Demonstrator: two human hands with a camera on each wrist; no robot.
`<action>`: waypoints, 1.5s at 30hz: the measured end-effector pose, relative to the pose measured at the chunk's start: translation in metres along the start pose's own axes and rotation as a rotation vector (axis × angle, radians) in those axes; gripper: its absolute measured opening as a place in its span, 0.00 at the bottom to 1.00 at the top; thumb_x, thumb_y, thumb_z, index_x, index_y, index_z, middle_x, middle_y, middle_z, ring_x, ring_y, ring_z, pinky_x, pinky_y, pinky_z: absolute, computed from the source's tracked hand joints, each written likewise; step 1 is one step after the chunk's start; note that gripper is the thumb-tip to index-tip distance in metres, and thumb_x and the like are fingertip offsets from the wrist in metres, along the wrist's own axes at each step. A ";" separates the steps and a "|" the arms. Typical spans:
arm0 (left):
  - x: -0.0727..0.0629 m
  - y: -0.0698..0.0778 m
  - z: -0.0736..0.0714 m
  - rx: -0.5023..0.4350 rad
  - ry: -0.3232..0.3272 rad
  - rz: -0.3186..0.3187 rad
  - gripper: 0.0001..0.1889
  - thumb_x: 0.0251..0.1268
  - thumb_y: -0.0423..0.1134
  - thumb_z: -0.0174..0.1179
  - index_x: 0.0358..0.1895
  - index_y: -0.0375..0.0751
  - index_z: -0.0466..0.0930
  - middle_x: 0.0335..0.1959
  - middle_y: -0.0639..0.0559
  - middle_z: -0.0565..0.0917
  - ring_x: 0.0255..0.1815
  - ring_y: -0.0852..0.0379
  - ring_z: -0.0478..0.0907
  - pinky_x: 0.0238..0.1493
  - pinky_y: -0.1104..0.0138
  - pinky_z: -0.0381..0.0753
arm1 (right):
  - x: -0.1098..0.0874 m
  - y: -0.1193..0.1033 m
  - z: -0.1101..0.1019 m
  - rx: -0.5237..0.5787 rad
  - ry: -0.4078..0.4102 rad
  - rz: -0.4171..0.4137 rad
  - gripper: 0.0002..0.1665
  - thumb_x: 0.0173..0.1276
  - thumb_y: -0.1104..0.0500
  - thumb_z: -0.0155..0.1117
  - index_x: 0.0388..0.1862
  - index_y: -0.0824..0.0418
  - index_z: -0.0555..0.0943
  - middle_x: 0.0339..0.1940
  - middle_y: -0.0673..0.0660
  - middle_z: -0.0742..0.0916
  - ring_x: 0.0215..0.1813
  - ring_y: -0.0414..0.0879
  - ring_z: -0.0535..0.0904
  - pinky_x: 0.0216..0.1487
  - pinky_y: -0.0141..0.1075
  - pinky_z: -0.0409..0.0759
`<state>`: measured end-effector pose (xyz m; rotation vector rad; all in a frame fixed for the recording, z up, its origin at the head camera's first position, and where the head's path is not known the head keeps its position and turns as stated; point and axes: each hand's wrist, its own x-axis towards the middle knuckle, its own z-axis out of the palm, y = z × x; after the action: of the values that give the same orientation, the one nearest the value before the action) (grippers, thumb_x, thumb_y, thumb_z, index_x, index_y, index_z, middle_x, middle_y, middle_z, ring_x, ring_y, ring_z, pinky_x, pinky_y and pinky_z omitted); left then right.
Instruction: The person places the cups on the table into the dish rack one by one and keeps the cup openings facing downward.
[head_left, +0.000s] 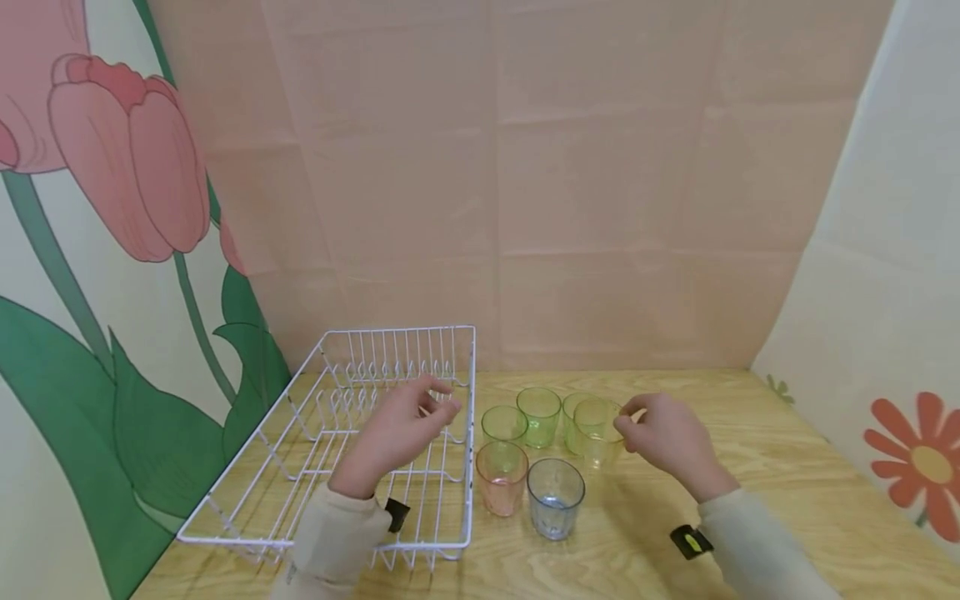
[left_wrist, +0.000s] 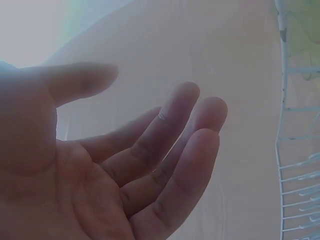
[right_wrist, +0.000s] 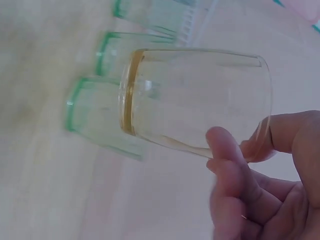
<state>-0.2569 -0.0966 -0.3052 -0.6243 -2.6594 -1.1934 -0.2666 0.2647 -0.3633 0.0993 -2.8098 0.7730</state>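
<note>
My right hand pinches the rim of a pale yellow clear tumbler between thumb and fingers. In the head view that tumbler overlaps a green tumbler behind it. Above the white wire dish rack is my left hand, its fingers loosely bent with nothing in them. The left wrist view shows the same hand with thumb and fingers apart.
Beside the rack's right edge stand two more green tumblers, a pink tumbler and a bluish clear tumbler. They stand close together on the wood-grain table. A beige curtain hangs behind.
</note>
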 end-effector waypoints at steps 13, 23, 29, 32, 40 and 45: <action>0.003 0.013 0.014 -0.093 -0.116 0.058 0.24 0.76 0.49 0.55 0.66 0.37 0.72 0.36 0.50 0.86 0.30 0.59 0.82 0.34 0.64 0.81 | -0.006 -0.069 -0.014 0.033 0.186 -0.148 0.17 0.63 0.58 0.57 0.44 0.64 0.86 0.11 0.45 0.79 0.12 0.39 0.60 0.14 0.32 0.57; 0.006 0.019 0.031 -0.152 -0.226 0.044 0.31 0.79 0.59 0.45 0.73 0.42 0.65 0.35 0.50 0.87 0.30 0.58 0.83 0.35 0.61 0.82 | -0.014 -0.104 0.013 0.188 0.195 -0.252 0.14 0.59 0.63 0.60 0.42 0.64 0.87 0.14 0.45 0.83 0.10 0.36 0.65 0.12 0.30 0.62; 0.007 0.016 0.032 -0.158 -0.283 0.035 0.27 0.82 0.52 0.44 0.74 0.41 0.65 0.31 0.51 0.86 0.28 0.58 0.83 0.32 0.62 0.83 | -0.018 -0.113 0.021 0.159 0.213 -0.262 0.14 0.58 0.63 0.62 0.42 0.64 0.87 0.17 0.47 0.84 0.11 0.37 0.68 0.13 0.32 0.65; 0.008 0.015 0.033 -0.151 -0.302 0.035 0.25 0.82 0.47 0.44 0.73 0.40 0.65 0.32 0.48 0.86 0.28 0.54 0.84 0.30 0.62 0.83 | -0.017 -0.113 0.022 0.160 0.206 -0.254 0.15 0.58 0.62 0.62 0.43 0.64 0.87 0.17 0.47 0.84 0.12 0.38 0.68 0.14 0.33 0.66; 0.010 0.014 0.033 -0.168 -0.333 0.028 0.23 0.82 0.40 0.43 0.73 0.38 0.63 0.30 0.46 0.86 0.27 0.47 0.84 0.29 0.61 0.83 | -0.016 -0.114 0.024 0.186 0.193 -0.249 0.13 0.59 0.62 0.62 0.42 0.62 0.87 0.16 0.45 0.82 0.12 0.39 0.69 0.14 0.33 0.67; 0.010 0.016 0.035 -0.146 -0.305 0.046 0.21 0.81 0.37 0.44 0.72 0.37 0.64 0.29 0.47 0.86 0.29 0.46 0.85 0.29 0.65 0.82 | -0.015 -0.110 0.024 0.273 0.130 -0.211 0.14 0.64 0.61 0.59 0.47 0.61 0.85 0.16 0.46 0.84 0.14 0.40 0.74 0.15 0.34 0.71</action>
<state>-0.2579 -0.0586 -0.3146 -0.9569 -2.7964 -1.3886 -0.2435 0.1582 -0.3321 0.3698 -2.5066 1.0630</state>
